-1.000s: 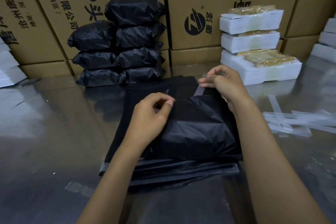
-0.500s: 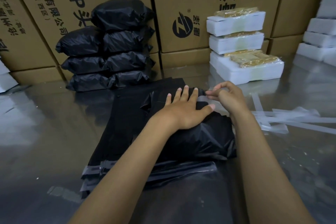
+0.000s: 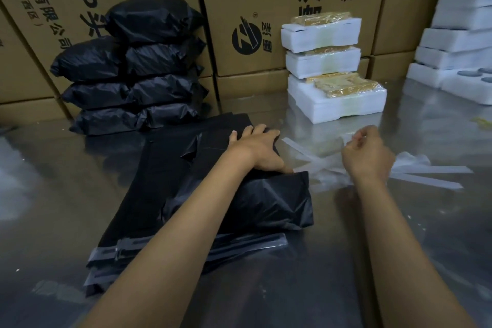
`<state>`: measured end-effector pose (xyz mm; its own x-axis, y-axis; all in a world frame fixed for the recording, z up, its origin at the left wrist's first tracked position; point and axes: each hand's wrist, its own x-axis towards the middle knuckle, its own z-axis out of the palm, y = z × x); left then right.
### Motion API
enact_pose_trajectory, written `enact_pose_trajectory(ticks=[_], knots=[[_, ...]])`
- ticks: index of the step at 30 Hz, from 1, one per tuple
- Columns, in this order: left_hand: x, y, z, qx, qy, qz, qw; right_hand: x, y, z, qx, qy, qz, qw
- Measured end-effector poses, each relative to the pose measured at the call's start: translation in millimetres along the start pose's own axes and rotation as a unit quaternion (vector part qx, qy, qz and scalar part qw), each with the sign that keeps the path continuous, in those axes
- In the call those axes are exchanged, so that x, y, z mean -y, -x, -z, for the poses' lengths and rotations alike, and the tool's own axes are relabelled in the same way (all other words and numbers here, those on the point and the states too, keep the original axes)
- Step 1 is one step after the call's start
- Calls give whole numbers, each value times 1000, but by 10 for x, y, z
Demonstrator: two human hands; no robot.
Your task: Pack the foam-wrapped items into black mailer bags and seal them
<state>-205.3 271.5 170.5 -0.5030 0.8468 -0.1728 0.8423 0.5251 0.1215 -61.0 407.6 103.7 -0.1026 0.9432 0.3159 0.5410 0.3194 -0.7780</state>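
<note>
My left hand (image 3: 255, 149) lies flat, fingers straight, pressing the folded flap of the filled mailer bag (image 3: 255, 200), which sits on the stack of flat bags (image 3: 159, 168) at the counter's (image 3: 53, 194) near middle. My right hand (image 3: 366, 153), to its right, pinches a clear peeled strip (image 3: 351, 138). The film looks slick and soft over a stiff foam core; I'd grip it by the long edges

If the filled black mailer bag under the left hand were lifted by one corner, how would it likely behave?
The filled black mailer bag would probably hold a blocky shape, since it bulges around its contents. Its thin plastic is creased and glossy, so loose film may slip or stretch in a pinch. The left hand presses its flap flat.
</note>
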Motion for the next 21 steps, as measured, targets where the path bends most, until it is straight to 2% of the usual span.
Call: enact_pose_trajectory(ticks=[5, 10, 14, 18, 21], knots=[[-95, 35, 42, 19, -29, 22, 999, -78, -81, 110, -83, -1, -51, 995], [-233, 73, -25, -14, -40, 56, 998, -78, -87, 122, -41, 38, -83, 995], [-230, 107, -82, -58, -5, 56, 997, 3, 0, 117, -52, 74, -78, 993], [-180, 120, -125, -101, 49, 47, 993, 191, 101, 108, -75, 77, -1, 994], [-134, 114, -144, -160, 134, 43, 977, 517, 277, 0, -32, 20, 112, 993]])
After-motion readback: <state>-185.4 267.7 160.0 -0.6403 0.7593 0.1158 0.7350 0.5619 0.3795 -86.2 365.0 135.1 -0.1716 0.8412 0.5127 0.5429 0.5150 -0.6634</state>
